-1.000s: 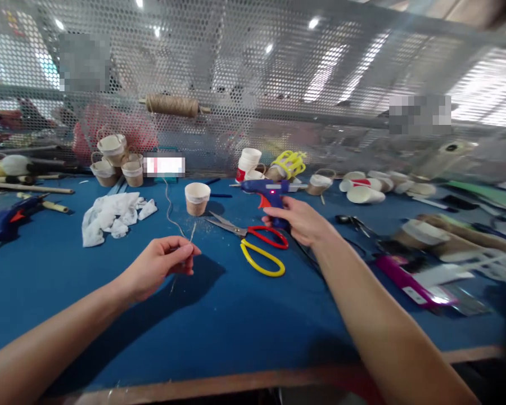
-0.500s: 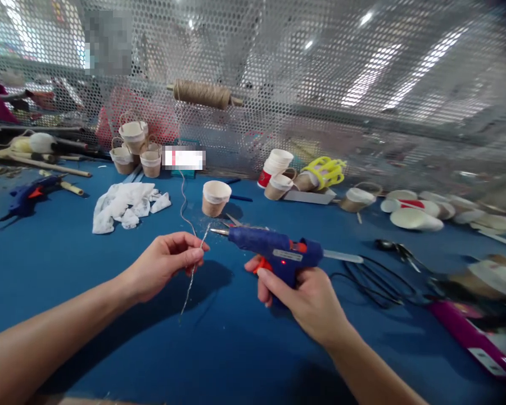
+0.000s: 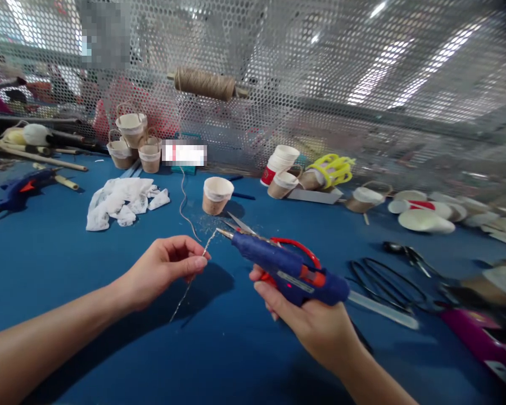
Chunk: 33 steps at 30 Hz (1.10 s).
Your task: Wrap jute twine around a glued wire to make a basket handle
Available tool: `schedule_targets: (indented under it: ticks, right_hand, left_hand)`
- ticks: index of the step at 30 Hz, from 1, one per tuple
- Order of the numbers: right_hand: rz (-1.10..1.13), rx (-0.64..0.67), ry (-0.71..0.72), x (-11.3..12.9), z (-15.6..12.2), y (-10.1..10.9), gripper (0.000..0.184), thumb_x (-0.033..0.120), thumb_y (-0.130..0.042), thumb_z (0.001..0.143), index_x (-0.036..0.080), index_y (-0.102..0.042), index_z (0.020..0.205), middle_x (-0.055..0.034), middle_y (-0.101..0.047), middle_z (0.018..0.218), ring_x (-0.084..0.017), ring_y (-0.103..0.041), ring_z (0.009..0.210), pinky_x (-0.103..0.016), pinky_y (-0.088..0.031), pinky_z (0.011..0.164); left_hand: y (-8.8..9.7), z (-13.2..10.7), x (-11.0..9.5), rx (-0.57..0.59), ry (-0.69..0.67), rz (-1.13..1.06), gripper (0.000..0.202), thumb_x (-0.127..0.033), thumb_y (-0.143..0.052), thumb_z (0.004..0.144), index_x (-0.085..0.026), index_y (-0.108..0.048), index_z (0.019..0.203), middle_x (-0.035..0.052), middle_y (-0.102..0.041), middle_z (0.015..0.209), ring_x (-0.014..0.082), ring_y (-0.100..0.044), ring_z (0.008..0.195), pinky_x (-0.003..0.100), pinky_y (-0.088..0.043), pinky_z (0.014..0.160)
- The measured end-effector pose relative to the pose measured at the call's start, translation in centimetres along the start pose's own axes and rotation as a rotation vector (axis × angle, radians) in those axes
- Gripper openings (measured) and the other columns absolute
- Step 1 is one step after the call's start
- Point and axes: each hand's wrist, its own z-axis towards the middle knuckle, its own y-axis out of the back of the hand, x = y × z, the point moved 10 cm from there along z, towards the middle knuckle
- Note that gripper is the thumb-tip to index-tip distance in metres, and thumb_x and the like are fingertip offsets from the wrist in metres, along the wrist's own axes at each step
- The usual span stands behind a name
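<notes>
My left hand (image 3: 168, 269) pinches a thin twisted cord (image 3: 209, 245) between thumb and fingertips, and its lower end hangs down toward the tabletop. A blue hot glue gun (image 3: 278, 264) is in my right hand (image 3: 307, 323), the fingers wrapped round its handle and orange trigger. Its metal nozzle meets or nearly meets the cord's upper end. A clear glue stick (image 3: 383, 310) juts from the gun's back. Just beyond the nozzle stands a small brown cup (image 3: 216, 196) with a white rim. Scissors with red handles (image 3: 297, 243) lie partly hidden behind the gun.
White crumpled cloth (image 3: 124, 199) lies at left, near a second glue gun (image 3: 25, 188). Small handled buckets (image 3: 131, 129) are stacked behind it. A twine spool (image 3: 204, 83) hangs on the perforated metal screen (image 3: 278, 56). Black cable (image 3: 388, 281) and paper cups (image 3: 284, 160) sit at right.
The glue gun has tilted, its back end dropping and swinging right, which uncovers the scissors' red handle. The nozzle has come round to the cord's upper end. My left hand keeps its pinch.
</notes>
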Motion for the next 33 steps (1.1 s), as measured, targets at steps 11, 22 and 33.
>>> schedule_targets:
  ticks: [11,22,33]
  right_hand:
    - [-0.221,-0.061,0.164,0.4,-0.5,0.9,0.010,0.031,-0.061,0.071,0.030,-0.067,0.078,-0.0020,-0.061,0.056,-0.020,-0.059,0.053,-0.032,-0.049,0.044]
    - [-0.360,-0.040,0.229,0.9,-0.9,0.9,0.016,0.028,-0.055,0.075,0.027,-0.069,0.084,-0.0007,-0.066,0.059,-0.016,-0.060,0.046,-0.027,-0.052,0.044]
    - [-0.466,-0.019,0.273,1.4,-1.1,0.5,0.018,0.029,-0.053,0.077,0.027,-0.069,0.084,0.0006,-0.066,0.056,-0.014,-0.060,0.043,-0.025,-0.053,0.046]
  left_hand:
    - [-0.2,-0.3,-0.2,0.021,-0.003,-0.048,0.013,-0.025,-0.067,0.064,-0.015,-0.060,0.068,-0.0033,-0.053,0.059,0.0056,-0.044,0.050,0.020,-0.036,0.050]
    - [-0.7,-0.3,0.1,0.078,0.022,-0.033,0.016,-0.027,-0.066,0.068,-0.013,-0.059,0.072,-0.0040,-0.053,0.056,0.0051,-0.044,0.050,0.019,-0.034,0.051]
    - [-0.6,-0.4,-0.2,0.080,0.008,-0.030,0.017,-0.028,-0.065,0.068,-0.013,-0.058,0.073,-0.0042,-0.054,0.057,0.0052,-0.045,0.050,0.020,-0.035,0.052]
